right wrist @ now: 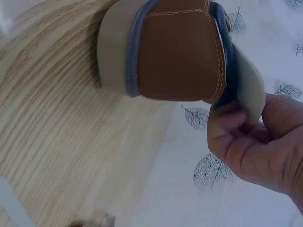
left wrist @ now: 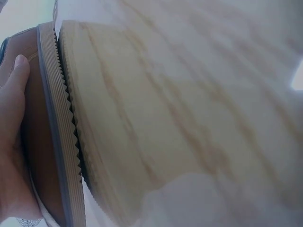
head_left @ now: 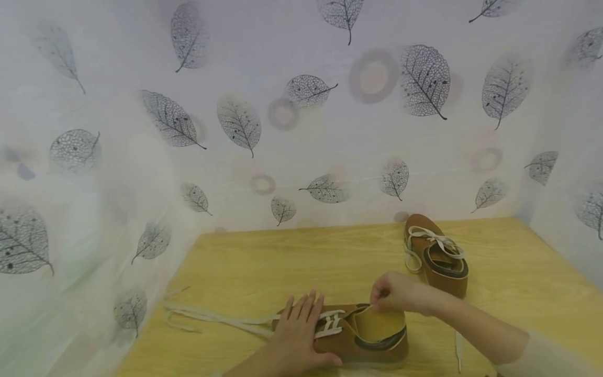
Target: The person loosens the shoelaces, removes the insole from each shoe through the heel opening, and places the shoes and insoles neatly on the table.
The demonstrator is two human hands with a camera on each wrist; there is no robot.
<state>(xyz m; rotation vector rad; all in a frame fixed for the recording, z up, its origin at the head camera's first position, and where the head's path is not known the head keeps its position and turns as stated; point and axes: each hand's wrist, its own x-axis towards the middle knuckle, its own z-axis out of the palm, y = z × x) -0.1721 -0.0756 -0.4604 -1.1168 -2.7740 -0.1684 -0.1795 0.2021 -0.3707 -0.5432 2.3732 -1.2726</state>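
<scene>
A brown lace-up shoe lies on the table with its toe to the left. My left hand rests over its front part, fingers straight and spread, the thumb along the near side. At the heel end, my right hand pinches the edge of a pale insole that sticks up out of the shoe's opening. The insole's front part is hidden inside the shoe. White laces run loose from the shoe to the left across the wood.
A matching brown shoe with a tied bow stands at the back right, partly behind my right forearm. One lace end hangs below that forearm. Leaf-patterned sheeting surrounds the wooden table.
</scene>
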